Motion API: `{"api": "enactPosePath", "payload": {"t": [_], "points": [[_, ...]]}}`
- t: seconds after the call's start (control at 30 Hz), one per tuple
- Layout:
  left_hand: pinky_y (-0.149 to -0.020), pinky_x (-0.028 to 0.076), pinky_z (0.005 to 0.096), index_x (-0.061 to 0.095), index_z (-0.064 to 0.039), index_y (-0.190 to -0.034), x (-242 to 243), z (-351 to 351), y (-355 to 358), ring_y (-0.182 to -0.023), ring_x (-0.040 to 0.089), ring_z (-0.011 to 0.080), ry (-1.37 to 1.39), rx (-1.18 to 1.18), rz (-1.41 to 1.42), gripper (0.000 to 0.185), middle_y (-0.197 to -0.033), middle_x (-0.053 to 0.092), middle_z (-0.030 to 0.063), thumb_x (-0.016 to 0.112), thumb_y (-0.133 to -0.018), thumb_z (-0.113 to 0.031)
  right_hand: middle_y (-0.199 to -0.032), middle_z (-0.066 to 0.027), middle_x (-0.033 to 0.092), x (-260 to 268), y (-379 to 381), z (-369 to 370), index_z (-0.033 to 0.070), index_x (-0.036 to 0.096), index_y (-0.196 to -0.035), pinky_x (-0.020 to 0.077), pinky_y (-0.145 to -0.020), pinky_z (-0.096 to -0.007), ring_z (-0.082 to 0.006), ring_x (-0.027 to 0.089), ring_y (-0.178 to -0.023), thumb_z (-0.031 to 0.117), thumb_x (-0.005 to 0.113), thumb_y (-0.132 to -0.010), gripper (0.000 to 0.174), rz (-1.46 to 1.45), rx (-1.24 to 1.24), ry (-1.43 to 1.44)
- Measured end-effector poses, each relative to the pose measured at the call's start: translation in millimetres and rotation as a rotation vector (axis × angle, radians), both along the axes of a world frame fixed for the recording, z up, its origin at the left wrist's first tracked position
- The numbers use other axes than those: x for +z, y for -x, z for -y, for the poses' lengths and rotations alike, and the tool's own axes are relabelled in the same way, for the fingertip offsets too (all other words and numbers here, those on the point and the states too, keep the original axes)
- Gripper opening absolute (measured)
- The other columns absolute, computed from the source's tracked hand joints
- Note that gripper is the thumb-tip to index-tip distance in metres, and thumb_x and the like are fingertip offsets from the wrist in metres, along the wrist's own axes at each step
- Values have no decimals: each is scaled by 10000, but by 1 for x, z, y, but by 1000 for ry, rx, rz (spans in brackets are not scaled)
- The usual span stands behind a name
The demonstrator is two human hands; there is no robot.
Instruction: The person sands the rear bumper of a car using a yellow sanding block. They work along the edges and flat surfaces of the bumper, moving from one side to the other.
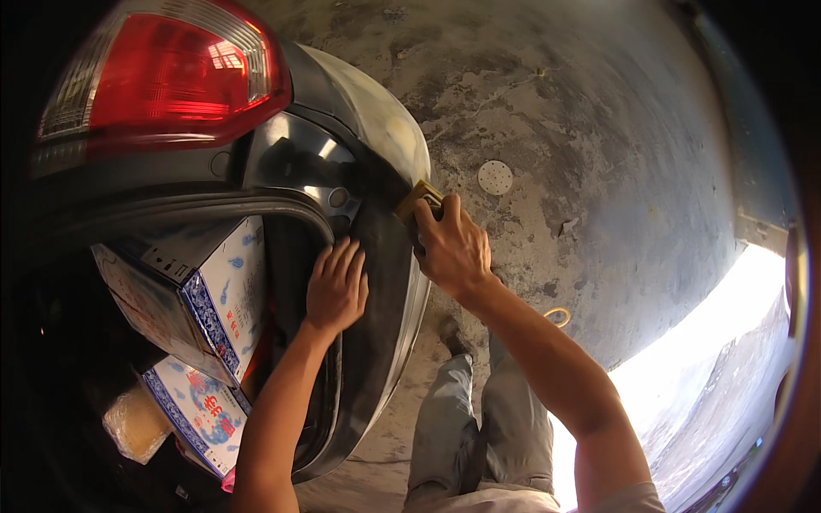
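Observation:
My right hand (454, 247) grips a yellowish sanding block (420, 200), pressed against the corner of a dark car's rear bumper (391, 269). Above the block, the curved bumper corner carries a pale, dull patch (388, 128) that looks like filler or sanded paint. My left hand (337, 282) lies flat, palm down, on the black inner ledge of the bumper beside the rubber seal (282, 204) of the open boot. It holds nothing. The red and clear tail light (170, 77) sits at the upper left, over glossy black bodywork (298, 157).
Printed cardboard boxes (231, 298) and a plastic-wrapped package (136, 423) lie in the boot. On the worn concrete floor (577, 147) are a round perforated sanding disc (495, 177) and a yellow hose loop (558, 317). Bright daylight enters through an opening (699, 320) at the lower right.

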State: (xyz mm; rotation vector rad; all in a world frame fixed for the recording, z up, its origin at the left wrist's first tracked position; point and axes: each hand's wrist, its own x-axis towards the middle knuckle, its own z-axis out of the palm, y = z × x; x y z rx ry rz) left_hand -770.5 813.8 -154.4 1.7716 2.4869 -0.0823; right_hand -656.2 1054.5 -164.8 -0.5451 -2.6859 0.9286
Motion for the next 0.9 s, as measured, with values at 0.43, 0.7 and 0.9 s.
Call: {"api": "enactPosePath", "payload": {"t": [0.43,0.7,0.9], "points": [[-1278,316,419,708,-14,-1283,-22,-26,21,-1438,567,242,-94,44,-111,406,-1426,688,111,588,-1019,-298,-1072,-179,595,16,62,-43,74,710,-1115,641,-601,-343,-278,701,-842,119,767,-836,289,-165,582,-633],[-1306,291,388,768,-15,-1238,-26,-26,19,-1413,591,204,-133,43,-173,415,-1391,732,106,564,-1052,-324,-1047,-174,599,41,86,-22,77,720,-1091,636,-607,-333,-263,696,-783,125,774,-823,277,-31,649,-858],[-1286,342,401,764,23,-1218,-28,-27,21,-1396,603,235,-185,48,-126,415,-1357,741,126,593,-1049,-315,-1003,-175,604,59,103,-16,85,748,-1000,580,-586,-316,-249,663,-741,154,751,-843,171,-91,632,-1007]]}}
